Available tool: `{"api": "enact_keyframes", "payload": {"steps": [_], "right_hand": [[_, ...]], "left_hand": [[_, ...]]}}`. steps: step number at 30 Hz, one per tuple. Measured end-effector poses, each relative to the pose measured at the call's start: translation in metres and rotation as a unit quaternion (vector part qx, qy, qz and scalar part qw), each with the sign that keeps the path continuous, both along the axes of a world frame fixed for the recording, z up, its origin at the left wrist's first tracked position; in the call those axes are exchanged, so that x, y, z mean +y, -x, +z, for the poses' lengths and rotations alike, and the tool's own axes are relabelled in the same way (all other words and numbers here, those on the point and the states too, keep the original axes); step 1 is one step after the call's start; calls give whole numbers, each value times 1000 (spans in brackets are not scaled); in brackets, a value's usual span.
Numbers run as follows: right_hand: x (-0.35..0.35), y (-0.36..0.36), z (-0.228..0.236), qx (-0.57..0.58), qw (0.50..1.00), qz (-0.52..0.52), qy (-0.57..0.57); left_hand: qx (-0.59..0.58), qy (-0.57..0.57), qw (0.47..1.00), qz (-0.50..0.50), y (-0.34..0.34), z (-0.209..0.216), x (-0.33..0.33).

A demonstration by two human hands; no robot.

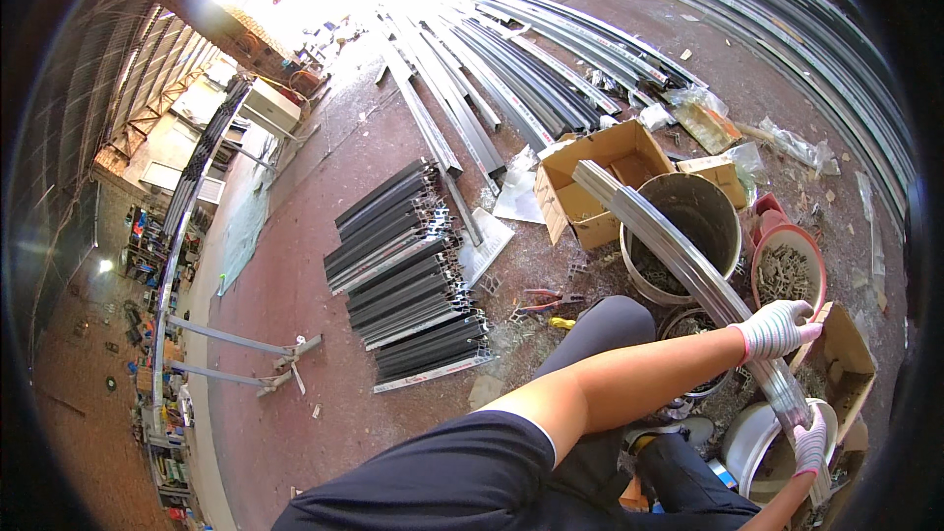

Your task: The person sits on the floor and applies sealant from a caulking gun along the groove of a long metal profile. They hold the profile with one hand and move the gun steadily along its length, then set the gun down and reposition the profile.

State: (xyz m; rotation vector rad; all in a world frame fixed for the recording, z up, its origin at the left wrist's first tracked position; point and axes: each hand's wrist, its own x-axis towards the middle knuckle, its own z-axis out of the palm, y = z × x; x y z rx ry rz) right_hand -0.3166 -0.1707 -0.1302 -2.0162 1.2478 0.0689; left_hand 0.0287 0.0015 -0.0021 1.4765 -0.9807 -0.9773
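A bundle of long silver metal profiles (678, 261) slants from above the cardboard box, across the large bucket, down to the lower right. My right hand (811, 441), in a white knitted glove with a pinkish cuff, is closed around the bundle near its lower end. Farther up, my left hand (777, 329), gloved alike, lies across the profiles. Its fingers stretch out past their right side, slightly apart. Beneath the bundle stands the large bucket (733, 221), dark inside. A white bucket (736, 452) sits under the lower end, partly hidden by the profiles.
Short dark profiles (403, 275) lie stacked in rows on the reddish floor. Pliers (541, 303) rest by my knee. An open cardboard box (600, 226) and a red-rimmed bucket of small metal pieces (787, 270) flank the large bucket. Long profiles (511, 88) spread beyond.
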Motion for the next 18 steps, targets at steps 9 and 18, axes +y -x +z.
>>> {"api": "enact_keyframes", "payload": {"steps": [9,18], "right_hand": [[-20,14,-9,108,988,-49,99],[-45,5,-11,-39,931,-127,340]], "left_hand": [[-3,33,999,32,-2,-9,-5],[129,291,875,364,-92,8,-17]]}}
